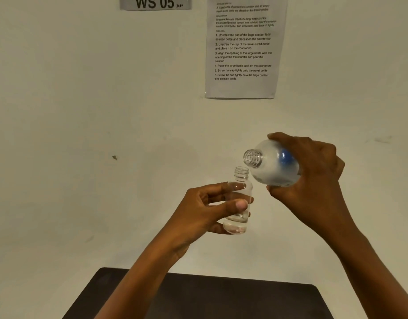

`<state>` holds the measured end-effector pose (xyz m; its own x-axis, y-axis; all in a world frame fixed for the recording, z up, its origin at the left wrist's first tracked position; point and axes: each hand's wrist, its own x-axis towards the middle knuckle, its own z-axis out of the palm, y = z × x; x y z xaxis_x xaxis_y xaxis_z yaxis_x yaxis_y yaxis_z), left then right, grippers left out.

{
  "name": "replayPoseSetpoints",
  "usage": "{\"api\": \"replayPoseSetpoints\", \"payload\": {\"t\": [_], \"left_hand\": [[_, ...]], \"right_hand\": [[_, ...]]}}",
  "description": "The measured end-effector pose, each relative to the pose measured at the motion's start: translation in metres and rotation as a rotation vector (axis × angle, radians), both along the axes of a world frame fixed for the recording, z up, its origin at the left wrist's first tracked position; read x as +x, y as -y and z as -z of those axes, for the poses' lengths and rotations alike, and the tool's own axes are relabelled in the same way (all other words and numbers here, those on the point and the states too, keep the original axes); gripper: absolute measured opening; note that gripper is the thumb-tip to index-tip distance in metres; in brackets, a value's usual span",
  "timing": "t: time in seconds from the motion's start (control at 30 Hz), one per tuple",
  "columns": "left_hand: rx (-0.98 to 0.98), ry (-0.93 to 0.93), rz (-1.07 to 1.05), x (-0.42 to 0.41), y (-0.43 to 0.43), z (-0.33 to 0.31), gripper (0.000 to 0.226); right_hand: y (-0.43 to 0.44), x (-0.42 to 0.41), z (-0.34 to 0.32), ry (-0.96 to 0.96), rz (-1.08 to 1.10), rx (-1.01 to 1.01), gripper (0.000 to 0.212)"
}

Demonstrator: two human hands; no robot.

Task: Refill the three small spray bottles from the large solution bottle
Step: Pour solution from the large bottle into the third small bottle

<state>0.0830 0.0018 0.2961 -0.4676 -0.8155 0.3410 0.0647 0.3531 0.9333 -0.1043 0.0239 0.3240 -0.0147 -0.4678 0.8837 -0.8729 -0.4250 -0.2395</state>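
Note:
My left hand (212, 210) grips a small clear bottle (238, 199), uncapped and nearly upright, with a little clear liquid at its bottom. My right hand (313, 171) grips the large clear solution bottle (273, 164), which has a blue label and lies tilted with its open threaded neck pointing left, just above and to the right of the small bottle's mouth. Both bottles are held up in the air in front of the wall. No stream of liquid is visible between them.
A dark tabletop (198, 295) lies below my forearms, its far edge against the pale wall. On the wall hang a printed instruction sheet (242, 49) and a sign reading WS 05 (155, 3).

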Motion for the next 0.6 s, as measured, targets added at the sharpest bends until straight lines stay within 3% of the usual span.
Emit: {"api": "replayPoseSetpoints", "payload": {"t": [0.2,0.4,0.6], "left_hand": [[-0.019,0.007,-0.003,-0.0006,0.0004,-0.0007,0.041],[-0.024,0.006,-0.002,0.0002,0.0008,-0.0002,0.040],[-0.016,0.001,0.017,0.0013,0.0009,-0.0019,0.040]], "right_hand": [[0.0013,0.0006,-0.0007,-0.078,0.035,-0.092,0.072],[0.0019,-0.0011,-0.0030,-0.093,0.045,-0.055,0.083],[0.0038,-0.0025,-0.0047,-0.136,0.070,-0.060,0.081]]}}
